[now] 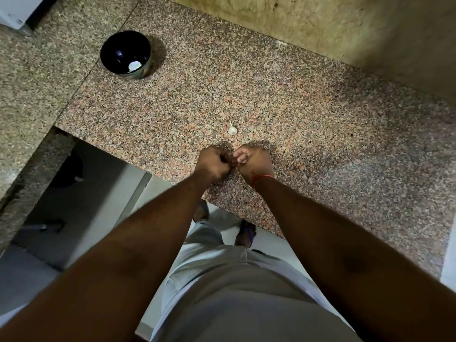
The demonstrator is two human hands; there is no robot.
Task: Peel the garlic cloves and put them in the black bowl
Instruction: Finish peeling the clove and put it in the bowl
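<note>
My left hand point(214, 164) and my right hand point(254, 161) meet fingertip to fingertip low over the granite counter point(308, 114), near its front edge. Both have curled fingers that pinch something small between them; the thing itself is hidden by the fingers. Just beyond the hands lies a whitish garlic piece with a pointed tip point(232, 129) on the counter. The black bowl point(116, 49) stands far back to the left, well apart from the hands, with a white peeled clove point(134, 65) inside it.
A beige stone wall point(320, 28) rises behind the counter on the right. The counter's front edge runs diagonally below my hands, with the floor and my feet under it. A second granite slab point(37, 77) adjoins on the left. A red thread circles my right wrist.
</note>
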